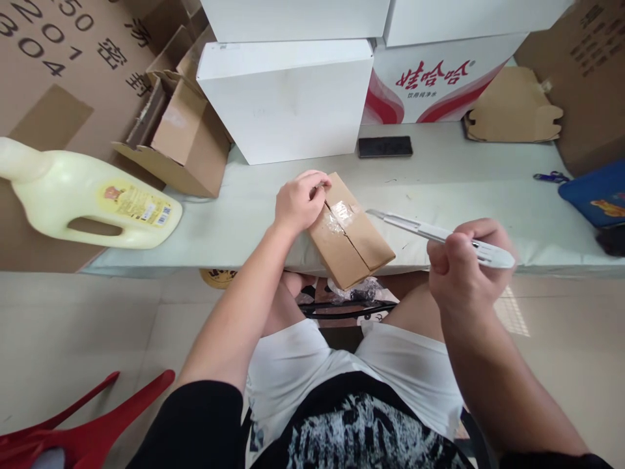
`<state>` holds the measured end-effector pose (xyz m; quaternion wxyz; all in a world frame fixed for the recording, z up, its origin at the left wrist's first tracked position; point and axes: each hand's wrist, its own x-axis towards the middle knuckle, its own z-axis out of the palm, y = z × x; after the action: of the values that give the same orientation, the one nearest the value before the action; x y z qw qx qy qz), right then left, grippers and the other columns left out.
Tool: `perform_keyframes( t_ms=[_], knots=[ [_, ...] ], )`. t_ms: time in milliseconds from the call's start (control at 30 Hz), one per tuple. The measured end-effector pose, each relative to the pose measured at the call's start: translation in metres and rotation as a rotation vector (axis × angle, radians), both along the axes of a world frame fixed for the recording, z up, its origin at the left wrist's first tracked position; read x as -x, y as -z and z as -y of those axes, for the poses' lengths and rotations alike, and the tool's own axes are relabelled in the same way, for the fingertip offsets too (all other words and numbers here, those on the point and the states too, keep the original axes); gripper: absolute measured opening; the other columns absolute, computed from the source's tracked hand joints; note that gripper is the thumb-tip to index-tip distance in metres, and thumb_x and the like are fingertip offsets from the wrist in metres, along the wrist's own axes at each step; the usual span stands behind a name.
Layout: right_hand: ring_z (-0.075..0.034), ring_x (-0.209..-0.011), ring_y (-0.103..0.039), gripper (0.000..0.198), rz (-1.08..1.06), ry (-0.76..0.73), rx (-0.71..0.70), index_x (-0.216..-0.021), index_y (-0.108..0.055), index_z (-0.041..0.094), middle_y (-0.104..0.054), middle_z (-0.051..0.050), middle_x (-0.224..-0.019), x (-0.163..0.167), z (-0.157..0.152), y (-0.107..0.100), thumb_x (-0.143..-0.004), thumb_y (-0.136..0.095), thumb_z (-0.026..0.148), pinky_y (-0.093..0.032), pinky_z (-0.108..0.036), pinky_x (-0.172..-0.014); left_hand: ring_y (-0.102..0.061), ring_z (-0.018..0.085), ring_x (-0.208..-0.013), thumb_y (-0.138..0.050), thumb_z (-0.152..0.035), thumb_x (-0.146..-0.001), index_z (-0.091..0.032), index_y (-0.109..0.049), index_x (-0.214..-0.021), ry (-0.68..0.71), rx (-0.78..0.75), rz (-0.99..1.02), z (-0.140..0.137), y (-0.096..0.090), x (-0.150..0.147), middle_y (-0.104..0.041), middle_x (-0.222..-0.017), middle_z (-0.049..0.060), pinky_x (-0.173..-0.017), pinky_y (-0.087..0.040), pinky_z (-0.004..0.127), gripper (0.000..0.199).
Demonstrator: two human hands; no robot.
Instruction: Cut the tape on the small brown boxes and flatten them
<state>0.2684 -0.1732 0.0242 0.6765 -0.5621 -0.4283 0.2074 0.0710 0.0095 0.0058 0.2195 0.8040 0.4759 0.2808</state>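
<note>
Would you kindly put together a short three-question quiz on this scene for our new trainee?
1. True or false: the left hand rests on the small cardboard box.
2. What does the right hand hold? A) scissors B) a white utility knife C) a phone
3. Fill in: the knife's blade points toward the strip of clear ____ on the box.

Key
1. True; it presses on the box's far end at the table edge.
2. B
3. tape
</note>
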Motion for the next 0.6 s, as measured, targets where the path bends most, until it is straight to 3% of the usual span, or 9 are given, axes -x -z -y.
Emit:
perform_keyframes(
  t_ms=[100,200,267,400,467,533,600],
  knots=[
    [-0.011,-0.039,-0.044,0.024,-0.039,-0.082,0.005,-0.094,-0.061,0.026,-0.049,0.007,-0.051,0.014,-0.003,-0.007,-0.096,-0.062,0.050,-0.032,-0.028,-0.041,-0.073,0.021,-0.103,-0.051,-0.013,-0.090,-0.029,-0.078,-0.098,-0.032,-0.023,0.008,0.001,0.006,-0.001,-0.079,-0.119,-0.003,-0.094,-0.055,0.035,0.032],
    [-0.015,-0.052,-0.061,0.036,-0.052,-0.243,0.127,-0.113,-0.061,0.025,-0.063,0.002,-0.063,0.024,-0.010,-0.008,-0.097,-0.054,0.057,-0.044,-0.029,-0.046,-0.073,0.022,-0.111,-0.049,-0.012,-0.091,-0.031,-0.080,-0.102,-0.056,0.003,0.006,0.000,0.009,0.000,-0.079,-0.120,-0.005,-0.100,-0.054,0.035,0.038],
    [-0.014,-0.055,-0.061,0.032,0.014,-0.277,0.190,-0.104,-0.062,0.024,-0.065,0.001,-0.068,0.028,-0.015,-0.008,-0.094,-0.060,0.055,-0.046,-0.028,-0.049,-0.072,0.022,-0.117,-0.048,-0.012,-0.092,-0.031,-0.081,-0.105,-0.065,0.024,0.006,-0.001,0.010,0.000,-0.079,-0.122,-0.005,-0.103,-0.054,0.035,0.040],
    [-0.009,-0.046,-0.047,0.023,0.194,-0.149,0.162,-0.083,-0.056,0.024,-0.054,0.007,-0.057,0.035,-0.023,-0.006,-0.090,-0.069,0.042,-0.037,-0.024,-0.045,-0.072,0.021,-0.119,-0.048,-0.011,-0.092,-0.030,-0.082,-0.108,-0.060,0.012,0.021,0.000,0.011,0.002,-0.078,-0.125,-0.006,-0.104,-0.053,0.032,0.042],
    [-0.010,-0.049,-0.053,0.018,0.218,-0.203,0.163,-0.094,-0.058,0.024,-0.059,0.006,-0.060,0.039,-0.028,-0.001,-0.094,-0.062,0.041,-0.040,-0.025,-0.047,-0.074,0.021,-0.116,-0.048,-0.011,-0.092,-0.030,-0.082,-0.107,-0.056,0.000,0.027,0.000,0.012,0.002,-0.079,-0.123,-0.005,-0.103,-0.053,0.031,0.042],
    [-0.013,-0.057,-0.063,0.023,0.213,-0.338,0.196,-0.113,-0.059,0.024,-0.071,0.002,-0.074,0.042,-0.032,0.004,-0.098,-0.054,0.042,-0.048,-0.027,-0.053,-0.075,0.022,-0.112,-0.048,-0.012,-0.092,-0.029,-0.082,-0.107,-0.061,0.003,0.028,-0.001,0.012,0.002,-0.081,-0.117,-0.002,-0.102,-0.053,0.031,0.041],
    [-0.014,-0.062,-0.067,0.028,0.251,-0.421,0.217,-0.119,-0.059,0.024,-0.075,-0.001,-0.085,0.043,-0.036,0.009,-0.097,-0.052,0.040,-0.053,-0.029,-0.059,-0.075,0.022,-0.110,-0.048,-0.013,-0.092,-0.027,-0.082,-0.107,-0.072,0.016,0.024,-0.001,0.012,0.002,-0.082,-0.112,-0.001,-0.101,-0.053,0.031,0.039]
  ],
)
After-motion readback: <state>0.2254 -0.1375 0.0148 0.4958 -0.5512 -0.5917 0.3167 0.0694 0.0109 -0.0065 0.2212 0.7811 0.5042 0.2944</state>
